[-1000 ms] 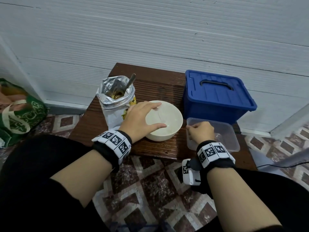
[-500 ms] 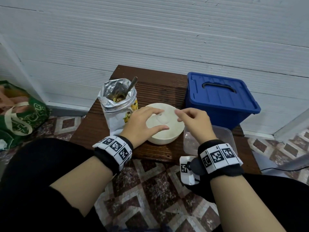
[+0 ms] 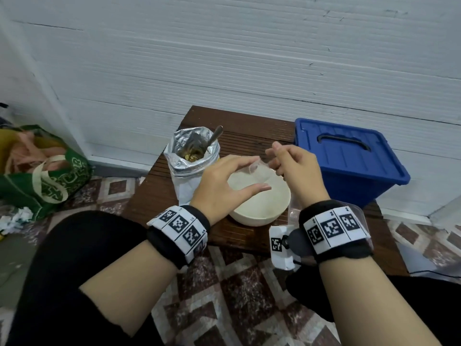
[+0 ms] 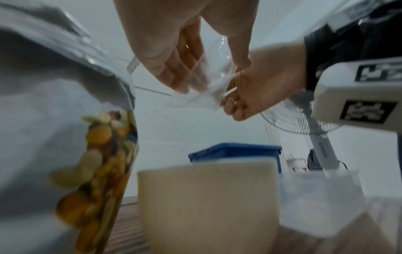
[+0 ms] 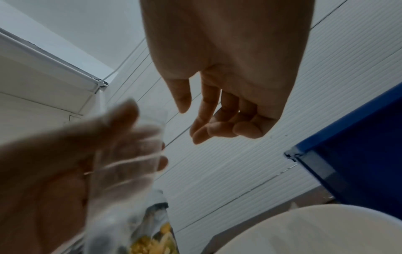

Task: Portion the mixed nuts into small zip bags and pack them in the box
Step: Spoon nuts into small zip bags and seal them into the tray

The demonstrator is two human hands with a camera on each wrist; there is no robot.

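Left hand [image 3: 219,186] pinches a clear zip bag [image 3: 259,171] over the bowl [image 3: 262,206]; right hand [image 3: 296,171] loosely curled beside it, grip unclear.

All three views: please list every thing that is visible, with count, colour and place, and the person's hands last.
zip bag: one, clear, held above the bowl, empty.
nut bag: one, silver foil, open, table's left side.
spoon: one, metal, standing in the nut bag.
bowl: one, cream, table's front middle.
tub: one, clear plastic, right of the bowl.
box: one, blue, lid on, table's right rear.
table: one, dark wood, by the wall.
tote: one, green, floor at left.
fan: one, grey, behind the tub.
left hand: touches the zip bag.
right hand: pinches the zip bag.
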